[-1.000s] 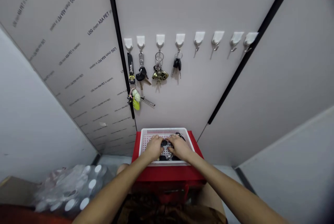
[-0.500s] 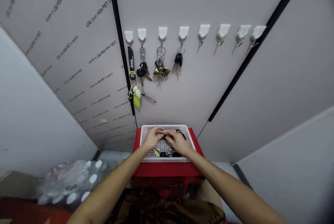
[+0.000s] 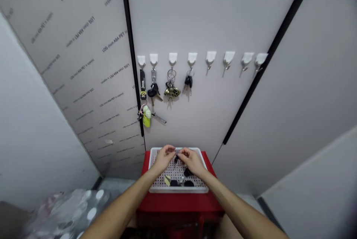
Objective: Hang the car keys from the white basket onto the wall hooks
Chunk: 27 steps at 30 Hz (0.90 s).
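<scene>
My left hand [image 3: 164, 160] and my right hand [image 3: 193, 161] meet over a white perforated plastic basket [image 3: 178, 190]. Both pinch at the top of a small dark bunch of keys [image 3: 176, 159], which hangs between their fingertips; its ring is too small to make out. Lower in the basket lie a pale yellow tag [image 3: 167, 180] and several black items, among them one dark piece [image 3: 188, 172] near my right wrist. Ahead on the wall, a row of white hooks [image 3: 192, 58] carries keys on its left part, including a black key set [image 3: 188, 81] and brass-coloured charms [image 3: 171, 91].
The basket stands on a red box [image 3: 178, 202]. Hooks on the right, such as one hook [image 3: 229, 57], carry nothing. Plastic-wrapped bottles [image 3: 80, 209] sit at lower left. Black strips [image 3: 251, 94] run down the wall panels.
The camera has tilted up, so the hooks and basket appear lower. Both hands have lifted the dark keys slightly, and these now hang visibly between the fingers.
</scene>
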Each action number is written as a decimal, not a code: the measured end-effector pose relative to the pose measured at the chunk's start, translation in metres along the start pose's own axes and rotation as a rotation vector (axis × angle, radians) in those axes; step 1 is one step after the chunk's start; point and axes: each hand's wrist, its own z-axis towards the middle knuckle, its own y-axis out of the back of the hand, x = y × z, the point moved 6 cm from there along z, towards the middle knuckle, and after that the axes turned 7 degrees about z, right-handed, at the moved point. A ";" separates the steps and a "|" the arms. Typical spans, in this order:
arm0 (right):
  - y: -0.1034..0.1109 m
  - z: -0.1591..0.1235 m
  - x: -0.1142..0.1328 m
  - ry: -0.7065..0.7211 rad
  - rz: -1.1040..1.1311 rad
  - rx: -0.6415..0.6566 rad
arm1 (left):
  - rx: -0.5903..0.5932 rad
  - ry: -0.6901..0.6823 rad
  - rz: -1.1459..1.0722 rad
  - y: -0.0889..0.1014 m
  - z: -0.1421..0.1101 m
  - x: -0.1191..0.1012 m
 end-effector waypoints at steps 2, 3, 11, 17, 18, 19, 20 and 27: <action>0.010 0.009 0.017 -0.002 0.045 -0.072 | -0.019 -0.069 0.011 -0.004 0.005 -0.016; 0.016 0.014 0.027 0.008 0.077 -0.113 | -0.017 -0.103 0.003 -0.007 0.009 -0.026; 0.070 0.049 0.160 0.290 0.259 -0.284 | -0.104 -0.415 0.016 -0.022 0.046 -0.159; 0.111 0.065 0.241 0.426 0.251 -0.442 | -0.216 -0.613 0.344 -0.024 0.059 -0.253; 0.115 0.068 0.246 0.426 0.249 -0.471 | -0.214 -0.626 0.412 -0.027 0.060 -0.261; 0.119 0.071 0.250 0.417 0.248 -0.498 | -0.213 -0.634 0.476 -0.029 0.061 -0.267; 0.122 0.073 0.251 0.400 0.245 -0.521 | -0.216 -0.638 0.532 -0.031 0.062 -0.271; 0.125 0.083 0.236 0.264 0.198 -0.529 | -0.132 -0.550 0.696 -0.040 0.057 -0.257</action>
